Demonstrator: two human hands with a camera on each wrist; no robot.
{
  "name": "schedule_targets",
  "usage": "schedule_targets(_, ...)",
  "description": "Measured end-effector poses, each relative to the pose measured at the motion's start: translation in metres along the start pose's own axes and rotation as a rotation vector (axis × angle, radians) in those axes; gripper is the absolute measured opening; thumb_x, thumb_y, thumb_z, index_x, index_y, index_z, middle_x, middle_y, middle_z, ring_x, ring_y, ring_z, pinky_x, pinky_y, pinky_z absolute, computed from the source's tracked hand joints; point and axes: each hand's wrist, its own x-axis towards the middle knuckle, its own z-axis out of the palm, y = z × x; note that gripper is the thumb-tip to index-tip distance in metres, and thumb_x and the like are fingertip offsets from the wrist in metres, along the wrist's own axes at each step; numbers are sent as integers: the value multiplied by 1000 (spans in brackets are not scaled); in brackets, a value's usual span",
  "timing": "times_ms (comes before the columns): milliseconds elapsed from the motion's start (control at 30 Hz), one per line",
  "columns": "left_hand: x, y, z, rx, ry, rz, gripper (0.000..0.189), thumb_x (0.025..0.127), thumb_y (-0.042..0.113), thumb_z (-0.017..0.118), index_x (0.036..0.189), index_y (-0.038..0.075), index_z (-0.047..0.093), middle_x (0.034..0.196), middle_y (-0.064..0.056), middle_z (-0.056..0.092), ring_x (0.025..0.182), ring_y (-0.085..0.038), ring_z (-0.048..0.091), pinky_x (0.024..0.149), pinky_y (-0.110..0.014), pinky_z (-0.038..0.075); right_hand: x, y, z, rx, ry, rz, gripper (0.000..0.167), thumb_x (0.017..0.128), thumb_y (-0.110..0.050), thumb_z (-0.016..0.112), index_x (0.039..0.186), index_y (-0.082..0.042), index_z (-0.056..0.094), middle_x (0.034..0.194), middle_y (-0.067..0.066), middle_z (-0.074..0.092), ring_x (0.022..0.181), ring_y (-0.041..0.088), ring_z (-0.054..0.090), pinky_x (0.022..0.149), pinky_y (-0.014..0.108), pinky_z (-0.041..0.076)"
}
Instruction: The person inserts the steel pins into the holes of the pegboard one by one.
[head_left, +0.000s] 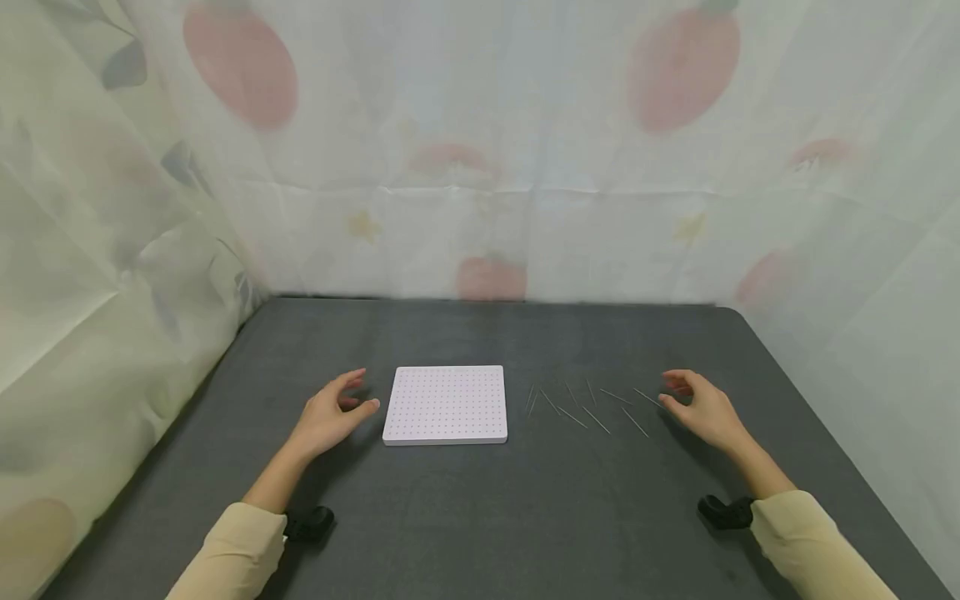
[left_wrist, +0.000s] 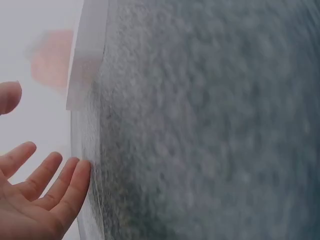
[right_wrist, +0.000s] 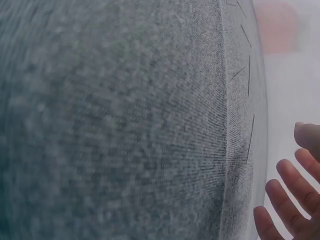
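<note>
A white board dotted with rows of small holes (head_left: pixel 448 404) lies flat on the dark grey table, left of the middle. Just off its left side is my left hand (head_left: pixel 333 417), fingers loosely bent and nothing in them; the left wrist view shows those fingers (left_wrist: pixel 75 192) spread beside the board's edge (left_wrist: pixel 87 55). Several thin, needle-like metal pins (head_left: pixel 596 419) lie scattered to the right of the board. My right hand (head_left: pixel 705 410) hovers at the right end of them, relaxed and holding nothing, its fingertips close to one pin (head_left: pixel 647 397).
The dark grey table (head_left: pixel 480 517) reaches back to a pale curtain (head_left: pixel 585 242) printed with fruit shapes. Another curtain (head_left: pixel 97 275) hangs along the left edge. Each wrist wears a black camera mount, one left (head_left: pixel 311 523) and one right (head_left: pixel 723 512).
</note>
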Motion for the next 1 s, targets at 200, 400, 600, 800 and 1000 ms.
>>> schedule_targets(200, 3, 0, 5, -103, -11, -28, 61, 86, 31, 64, 138, 9, 41, 127, -20, 52, 100, -32, 61, 68, -34, 55, 2, -1, 1, 1, -34, 24, 40, 90, -19, 60, 122, 2, 50, 109, 21, 56, 100, 39, 54, 78, 51, 47)
schedule_targets(400, 6, 3, 10, -209, -33, -64, 55, 86, 19, 64, 136, 5, 43, 123, -20, 55, 94, -28, 63, 63, -27, 56, 6, -2, 6, -1, -41, 31, 34, 89, -19, 60, 116, 1, 55, 101, 15, 60, 91, 32, 57, 73, 45, 48)
schedule_targets(600, 6, 4, 13, -236, -61, -82, 52, 86, 14, 63, 134, 4, 45, 119, -20, 57, 91, -25, 64, 64, -29, 56, 10, -3, 11, -3, -53, 59, 29, 88, -20, 61, 110, -1, 58, 93, 11, 61, 83, 23, 56, 69, 39, 47)
schedule_targets(800, 6, 8, 16, -245, -79, -88, 51, 85, 9, 64, 132, 3, 46, 117, -20, 58, 90, -25, 63, 63, -29, 57, 14, -4, 15, -14, -60, 78, 25, 87, -17, 61, 106, 0, 60, 90, 9, 61, 80, 21, 55, 67, 36, 45)
schedule_targets(1000, 6, 11, 19, -251, -89, -90, 51, 83, 4, 64, 131, 0, 47, 116, -22, 57, 82, -21, 64, 61, -29, 56, 16, -4, 18, -21, -68, 87, 21, 87, -16, 60, 100, 0, 61, 85, 7, 59, 75, 19, 53, 65, 33, 42)
